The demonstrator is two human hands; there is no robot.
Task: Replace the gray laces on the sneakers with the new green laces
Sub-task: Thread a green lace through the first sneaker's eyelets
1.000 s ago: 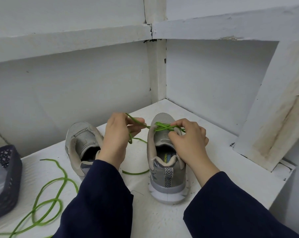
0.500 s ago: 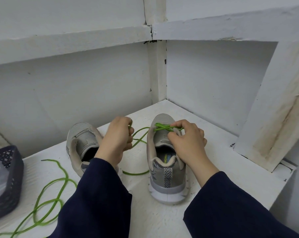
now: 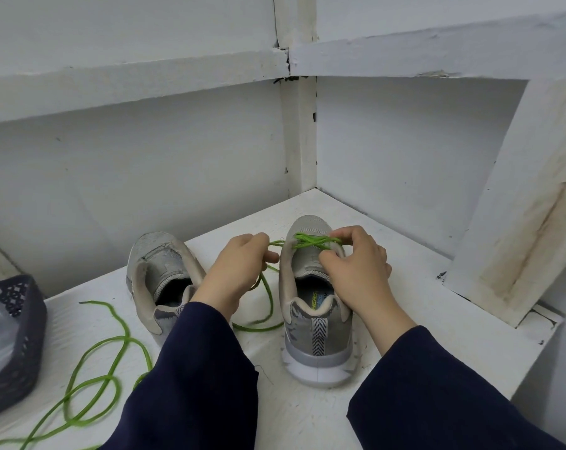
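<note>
**One sneaker part-laced, the other not begun**

We were lacing the right-hand sneaker (image 3: pixel 317 336), which stood heel towards us on the white shelf (image 3: pixel 421 303), close to its far corner. A green lace (image 3: pixel 307 241) crossed its far eyelets, near the toe, in a few green strands. The nearer eyelets, around the tongue and collar, showed no lace at all.

Our right hand (image 3: pixel 353 267) hovered over the tongue with its fingers curled, pinching the lace at the right edge of the crossings. Our left hand (image 3: pixel 239 264) sat just left of the shoe, thumb and forefinger closed on the strand that ran out of the left side. From that hand the free end dropped, curved between the two shoes and lay on the shelf.

The left-hand sneaker (image 3: pixel 160 271) stood beside it, a little apart, its tongue bare. We could see no lace of either colour in it, and no gray laces anywhere in view. We judged the old laces to be out of both shoes already.

A second green lace (image 3: pixel 125 329) lay in loose loops on the near left of the shelf, untouched, between the left-hand sneaker and a dark basket (image 3: pixel 18 352) at the left edge.

By our reckoning the job was well under half done. The right-hand sneaker needed its remaining eyelets threaded and the ends evened and tied. The left-hand sneaker needed the whole lacing from the first eyelet.
</note>
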